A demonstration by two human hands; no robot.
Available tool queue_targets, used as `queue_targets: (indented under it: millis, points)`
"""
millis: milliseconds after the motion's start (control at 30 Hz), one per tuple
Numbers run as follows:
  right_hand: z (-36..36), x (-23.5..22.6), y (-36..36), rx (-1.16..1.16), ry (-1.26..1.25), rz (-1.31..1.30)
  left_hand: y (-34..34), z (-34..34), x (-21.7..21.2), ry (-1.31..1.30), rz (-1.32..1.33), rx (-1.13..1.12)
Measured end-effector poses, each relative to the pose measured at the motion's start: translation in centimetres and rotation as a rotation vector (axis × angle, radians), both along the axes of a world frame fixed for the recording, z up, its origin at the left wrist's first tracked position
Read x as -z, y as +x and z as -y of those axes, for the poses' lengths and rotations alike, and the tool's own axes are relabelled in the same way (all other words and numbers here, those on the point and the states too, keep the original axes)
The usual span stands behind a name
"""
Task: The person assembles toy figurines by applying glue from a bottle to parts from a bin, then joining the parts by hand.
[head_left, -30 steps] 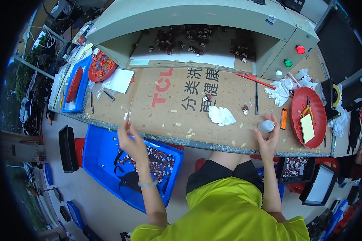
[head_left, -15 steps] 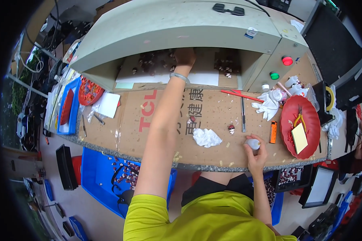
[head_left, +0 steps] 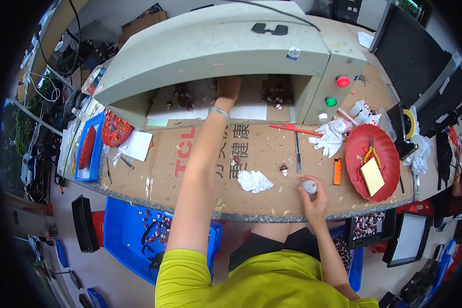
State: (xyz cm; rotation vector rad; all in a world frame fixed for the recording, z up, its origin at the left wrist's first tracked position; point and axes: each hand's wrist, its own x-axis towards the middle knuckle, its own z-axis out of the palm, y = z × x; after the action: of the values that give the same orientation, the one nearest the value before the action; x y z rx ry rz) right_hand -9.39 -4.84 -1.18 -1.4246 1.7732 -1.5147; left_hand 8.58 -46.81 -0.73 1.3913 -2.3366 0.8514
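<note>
Red capital letters (head_left: pixel 183 152) and partly hidden black Chinese characters (head_left: pixel 239 146) mark the cardboard sheet (head_left: pixel 269 159) before the metal cabinet (head_left: pixel 205 51); its front sticker (head_left: pixel 293 54) is illegible.

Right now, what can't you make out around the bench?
Left hand: head view, fingertips hidden inside the pale machine; can't tell what they hold.
Dark red and white pieces in the machine: head view, shadowed, too small for detail.
Small bottle in the right hand: head view, contents too small to tell.
Blue bin: head view, partly hidden by the left arm.
</note>
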Motion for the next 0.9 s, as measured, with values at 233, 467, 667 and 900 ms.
queue_targets:
  millis: [233,467,667,900]
  points:
    - [-0.5,-0.7,0.3,-0.017,0.001,0.064,-0.2,-4.6,-3.7,0.202,-0.623,0.042]
    - [-1.2,-0.6,-1.3,0.007,-0.043,0.065,0.8,-24.2,-6.8,0.868,-1.565,0.438]
    - [-6.7,-9.9,-0.5,0.023,-0.608,0.386,0.8,-38.2,-5.4,0.813,-1.743,0.393]
    - [-10.8,-22.3,5.3,-1.098,-0.348,1.908,-0.3,-43.3,-5.5,0.852,-1.856,0.467]
